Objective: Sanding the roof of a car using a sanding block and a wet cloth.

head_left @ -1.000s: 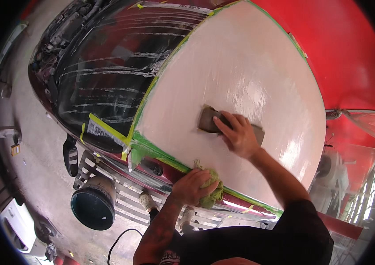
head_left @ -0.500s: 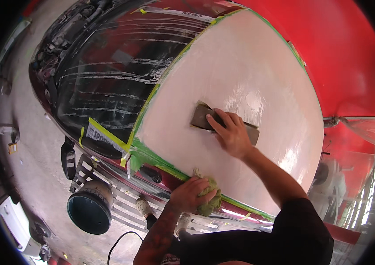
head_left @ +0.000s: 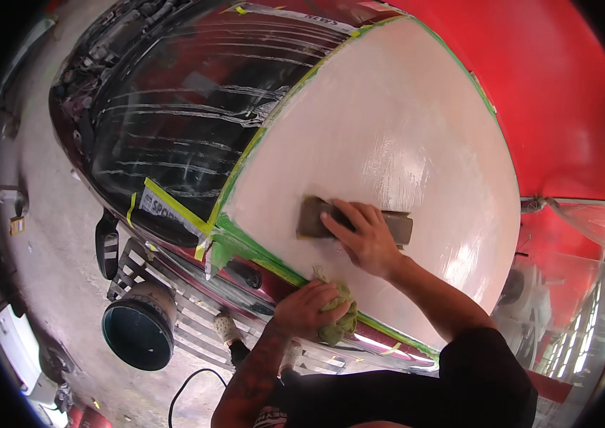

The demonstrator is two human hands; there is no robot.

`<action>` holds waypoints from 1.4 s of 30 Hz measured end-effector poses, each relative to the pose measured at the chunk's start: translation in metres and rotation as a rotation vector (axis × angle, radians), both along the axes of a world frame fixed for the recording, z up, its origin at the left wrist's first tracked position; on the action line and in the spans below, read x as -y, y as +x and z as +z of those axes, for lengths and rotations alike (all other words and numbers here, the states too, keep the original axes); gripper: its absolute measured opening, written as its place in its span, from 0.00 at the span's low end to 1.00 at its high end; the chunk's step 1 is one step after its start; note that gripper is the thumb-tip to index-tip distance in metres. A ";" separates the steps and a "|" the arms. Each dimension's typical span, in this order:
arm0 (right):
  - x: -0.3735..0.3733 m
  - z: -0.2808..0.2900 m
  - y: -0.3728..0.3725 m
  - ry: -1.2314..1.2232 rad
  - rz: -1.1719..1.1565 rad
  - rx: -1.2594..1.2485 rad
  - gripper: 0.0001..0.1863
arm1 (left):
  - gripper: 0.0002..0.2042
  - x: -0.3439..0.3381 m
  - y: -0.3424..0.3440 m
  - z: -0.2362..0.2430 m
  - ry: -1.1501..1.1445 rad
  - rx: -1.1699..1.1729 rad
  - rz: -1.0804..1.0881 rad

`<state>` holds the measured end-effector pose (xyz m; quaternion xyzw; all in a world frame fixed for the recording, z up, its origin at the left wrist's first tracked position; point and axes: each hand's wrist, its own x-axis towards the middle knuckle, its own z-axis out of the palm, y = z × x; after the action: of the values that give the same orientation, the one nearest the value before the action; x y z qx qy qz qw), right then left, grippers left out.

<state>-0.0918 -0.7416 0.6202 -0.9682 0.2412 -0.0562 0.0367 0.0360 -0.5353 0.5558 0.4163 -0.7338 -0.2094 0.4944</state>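
Pale primer covers the wet, glossy car roof (head_left: pixel 388 114), which is edged with green and yellow masking tape (head_left: pixel 242 171). My right hand (head_left: pixel 369 241) is closed over a long dark sanding block (head_left: pixel 396 225) lying flat on the roof's near half. A sheet of sandpaper (head_left: pixel 304 227) seems to show at the block's left end. At the roof's near edge, my left hand (head_left: pixel 305 308) grips a crumpled yellow-green cloth (head_left: pixel 339 322). The palm and the hidden fingers cover part of the cloth.
To the left, black sheeting (head_left: pixel 174 121) with wet streaks lies over the windshield area. A side mirror (head_left: pixel 107 246) juts out above a bucket (head_left: pixel 138 334) and a slatted pallet (head_left: pixel 195 321). A red panel (head_left: pixel 552 93) stands beyond the roof, with clear plastic sheeting (head_left: pixel 587 285) at right.
My right hand and the sanding block have slid toward me and slightly left, and the block has turned a little. My left hand stays on the cloth at the edge.
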 end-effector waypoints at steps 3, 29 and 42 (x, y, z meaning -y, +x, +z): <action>0.031 0.006 -0.006 0.029 0.162 -0.048 0.26 | 0.24 -0.001 -0.002 0.005 -0.002 0.037 0.006; 0.123 -0.005 -0.054 -0.097 -0.218 0.000 0.32 | 0.20 0.007 0.001 0.012 -0.024 0.029 0.053; 0.244 0.006 -0.035 -0.092 -0.410 -0.011 0.27 | 0.19 0.006 -0.008 0.010 0.022 0.032 0.098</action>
<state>-0.1270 -0.9859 0.6263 -0.8998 0.4304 -0.0680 -0.0212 0.0283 -0.5417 0.5658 0.4605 -0.7179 -0.1865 0.4877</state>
